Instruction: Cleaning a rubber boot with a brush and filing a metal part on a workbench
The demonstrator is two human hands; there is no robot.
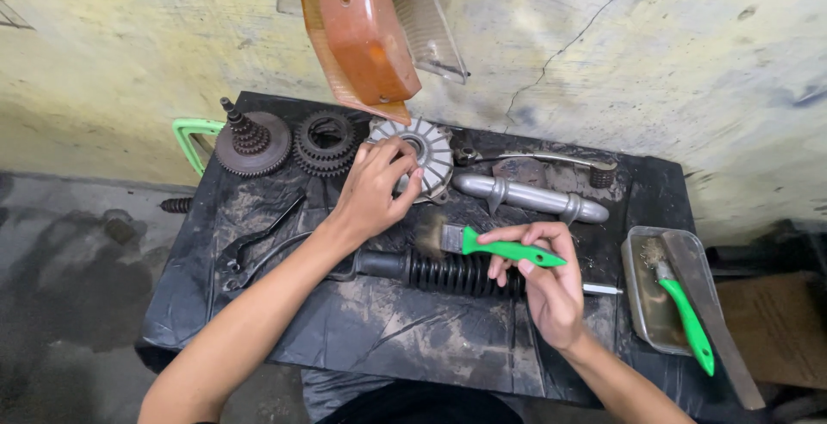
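Left hand [375, 187]: reaching forward over the table; fingers curling closed around the near-left rim of the finned round metal part [419, 155]; thumb pressing on its face; grip clamped on that part.
Finned round metal part: sitting at the back middle of the table, just right of the gears; lying directly ahead of the left hand and ahead-left of the brush bristles; the left hand is much the nearer of the two.
Right hand [544, 282]: hovering over the middle of the table; fingers closing together on the green-handled brush [491, 245], pinching its handle near the rear end.
Green-handled brush: long axis running roughly left to right, tilting slightly; bristles pointing left toward the finned part, just short of it, not touching as far as showing.
Black ribbed boot [457, 273]: lying on the table under the brush, on a shaft running left to right.
Stepped gears [289, 141]: two dark toothed pieces standing at the back left, side by side.
Grey metal bar [530, 197]: lying behind the right hand, near the finned part.
Metal tray [642, 299]: resting at the right edge, holding a second green-handled tool [689, 321]; well apart from both hands.
Table [388, 338]: wearing a black, dusty plastic sheet.
Orange lamp lens [366, 32]: hanging above the back edge.
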